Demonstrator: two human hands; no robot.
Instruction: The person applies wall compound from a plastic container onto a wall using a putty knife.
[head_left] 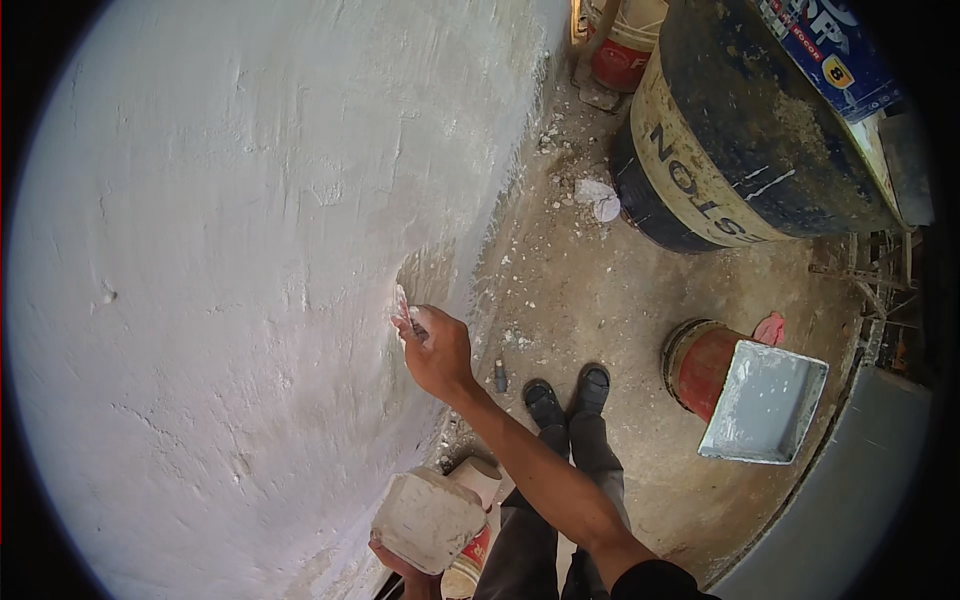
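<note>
My right hand [440,352] is closed around a small putty knife [403,305], its blade smeared white and seen nearly edge-on. The blade meets the whitish plastered wall [240,240], just below a darker, bare-looking patch [430,268]. Low in the view, my left hand [400,565] grips a squarish, pale container [428,522] with rounded corners, crusted with dried plaster. The container is held close to the wall, and its far side is hidden. My right forearm crosses above my legs.
A large dark drum [740,130] with a cream band stands at upper right. A red bucket [705,365] with a grey tray [765,400] over it is at right. Another red bucket [620,62] stands far back. Crumbs and a whitish lump [600,200] lie along the floor.
</note>
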